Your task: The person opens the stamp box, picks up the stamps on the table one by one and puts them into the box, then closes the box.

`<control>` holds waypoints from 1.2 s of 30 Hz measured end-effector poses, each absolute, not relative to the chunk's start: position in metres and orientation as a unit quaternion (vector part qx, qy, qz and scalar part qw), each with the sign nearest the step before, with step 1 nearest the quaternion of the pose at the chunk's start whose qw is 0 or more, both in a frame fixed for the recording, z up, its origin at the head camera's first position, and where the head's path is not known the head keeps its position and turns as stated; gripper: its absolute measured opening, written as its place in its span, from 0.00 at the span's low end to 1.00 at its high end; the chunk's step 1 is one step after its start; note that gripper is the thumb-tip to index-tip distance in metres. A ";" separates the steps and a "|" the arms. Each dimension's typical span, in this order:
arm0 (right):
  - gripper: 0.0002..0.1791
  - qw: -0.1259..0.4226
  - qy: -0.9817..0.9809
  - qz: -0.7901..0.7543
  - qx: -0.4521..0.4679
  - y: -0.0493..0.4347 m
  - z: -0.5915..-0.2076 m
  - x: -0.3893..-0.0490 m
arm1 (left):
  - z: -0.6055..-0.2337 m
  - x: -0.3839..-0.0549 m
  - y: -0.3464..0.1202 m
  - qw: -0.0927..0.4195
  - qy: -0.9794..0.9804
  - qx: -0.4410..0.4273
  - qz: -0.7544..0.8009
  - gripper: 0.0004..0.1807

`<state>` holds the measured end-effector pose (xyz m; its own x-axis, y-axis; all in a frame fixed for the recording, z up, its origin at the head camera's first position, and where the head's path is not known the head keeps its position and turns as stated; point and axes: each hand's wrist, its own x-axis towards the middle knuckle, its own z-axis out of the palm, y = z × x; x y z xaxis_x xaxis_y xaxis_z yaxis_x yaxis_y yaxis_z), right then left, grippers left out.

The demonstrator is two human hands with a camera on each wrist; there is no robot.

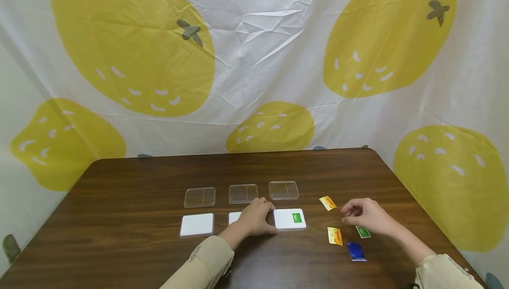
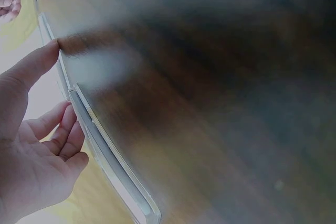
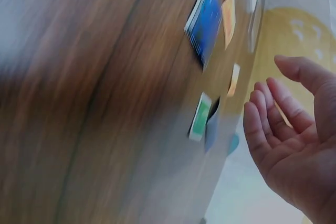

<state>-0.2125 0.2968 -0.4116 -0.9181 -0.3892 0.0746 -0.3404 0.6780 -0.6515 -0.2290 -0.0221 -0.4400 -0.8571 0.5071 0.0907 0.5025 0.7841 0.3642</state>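
Observation:
My left hand (image 1: 254, 218) lies over the middle white card (image 1: 233, 217), hiding most of it. Its thumb and forefinger are spread along the left edge of the right-hand white card (image 1: 284, 218), which bears a small green piece (image 1: 297, 218). In the left wrist view the thumb tip (image 2: 55, 48) meets a case's edge. My right hand (image 1: 367, 214) hovers with fingers loosely bent and nothing in them. Around it lie two yellow-orange pieces (image 1: 328, 203), a green piece (image 1: 363, 232) and a blue packet (image 1: 356, 252). A dark piece (image 3: 212, 124) shows beside the green one in the right wrist view.
Three clear plastic lids (image 1: 200, 197) stand in a row behind the white cards. Another white card (image 1: 197, 225) in a clear case sits at the left. A fruit-print curtain (image 1: 270, 59) hangs behind the brown wooden table (image 1: 119, 218).

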 end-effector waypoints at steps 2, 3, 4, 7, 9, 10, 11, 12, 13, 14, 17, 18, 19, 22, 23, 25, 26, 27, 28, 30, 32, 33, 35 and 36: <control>0.10 0.038 0.913 -0.350 -0.206 0.304 -0.413 -0.213 | -0.441 -0.230 -0.022 0.006 0.944 0.268 0.191 0.28; 0.10 0.041 0.912 -0.351 -0.208 0.308 -0.414 -0.213 | -0.441 -0.230 -0.022 0.005 0.944 0.268 0.191 0.28; 0.10 0.045 0.911 -0.353 -0.207 0.311 -0.414 -0.212 | -0.442 -0.230 -0.022 0.006 0.944 0.268 0.191 0.28; 0.09 0.054 0.911 -0.355 -0.202 0.320 -0.416 -0.211 | -0.442 -0.230 -0.022 0.007 0.944 0.267 0.193 0.28; 0.08 0.050 0.914 -0.347 -0.203 0.325 -0.417 -0.210 | -0.441 -0.230 -0.023 0.007 0.944 0.266 0.195 0.28; 0.08 0.047 0.917 -0.342 -0.202 0.328 -0.417 -0.209 | -0.441 -0.230 -0.023 0.007 0.944 0.266 0.196 0.28; 0.07 0.043 0.919 -0.336 -0.203 0.331 -0.418 -0.209 | -0.441 -0.230 -0.023 0.008 0.944 0.266 0.197 0.28; 0.07 0.040 0.920 -0.332 -0.203 0.334 -0.419 -0.208 | -0.440 -0.230 -0.023 0.007 0.944 0.266 0.197 0.28; 0.07 0.037 0.922 -0.326 -0.205 0.336 -0.420 -0.208 | -0.440 -0.230 -0.023 0.007 0.944 0.265 0.196 0.28; 0.07 0.035 0.923 -0.322 -0.208 0.339 -0.421 -0.208 | -0.440 -0.230 -0.023 0.007 0.944 0.265 0.196 0.28; 0.08 0.038 0.926 -0.317 -0.203 0.344 -0.424 -0.206 | -0.440 -0.230 -0.023 0.008 0.945 0.266 0.192 0.28; 0.09 0.039 0.926 -0.315 -0.203 0.346 -0.425 -0.206 | -0.440 -0.230 -0.023 0.009 0.945 0.267 0.191 0.28; 0.09 0.039 0.927 -0.312 -0.203 0.347 -0.426 -0.205 | -0.439 -0.230 -0.023 0.009 0.945 0.268 0.189 0.28; 0.09 0.032 0.928 -0.306 -0.211 0.347 -0.429 -0.204 | -0.439 -0.230 -0.023 0.008 0.945 0.269 0.188 0.28; 0.09 0.026 0.927 -0.302 -0.222 0.347 -0.429 -0.205 | -0.439 -0.230 -0.023 0.008 0.945 0.268 0.187 0.28; 0.08 0.008 0.924 -0.294 -0.246 0.347 -0.431 -0.205 | -0.438 -0.229 -0.023 0.006 0.945 0.268 0.187 0.28; 0.08 -0.003 0.921 -0.290 -0.260 0.347 -0.432 -0.205 | -0.438 -0.229 -0.023 0.006 0.945 0.267 0.187 0.28; 0.07 -0.016 0.919 -0.285 -0.273 0.347 -0.433 -0.205 | -0.438 -0.229 -0.024 0.005 0.945 0.267 0.187 0.28; 0.07 -0.027 0.915 -0.281 -0.287 0.347 -0.433 -0.205 | -0.438 -0.229 -0.024 0.005 0.945 0.267 0.187 0.28; 0.07 -0.045 0.909 -0.277 -0.309 0.347 -0.435 -0.205 | -0.437 -0.229 -0.024 0.005 0.945 0.267 0.187 0.28; 0.07 -0.053 0.906 -0.271 -0.320 0.347 -0.435 -0.203 | -0.437 -0.228 -0.023 0.006 0.945 0.268 0.187 0.28; 0.07 -0.054 0.906 -0.269 -0.322 0.347 -0.435 -0.202 | -0.437 -0.228 -0.023 0.006 0.945 0.268 0.187 0.28; 0.07 -0.055 0.907 -0.264 -0.323 0.346 -0.435 -0.201 | -0.437 -0.229 -0.023 0.007 0.945 0.267 0.187 0.28; 0.07 -0.055 0.909 -0.259 -0.321 0.346 -0.435 -0.200 | -0.437 -0.229 -0.023 0.007 0.946 0.267 0.187 0.29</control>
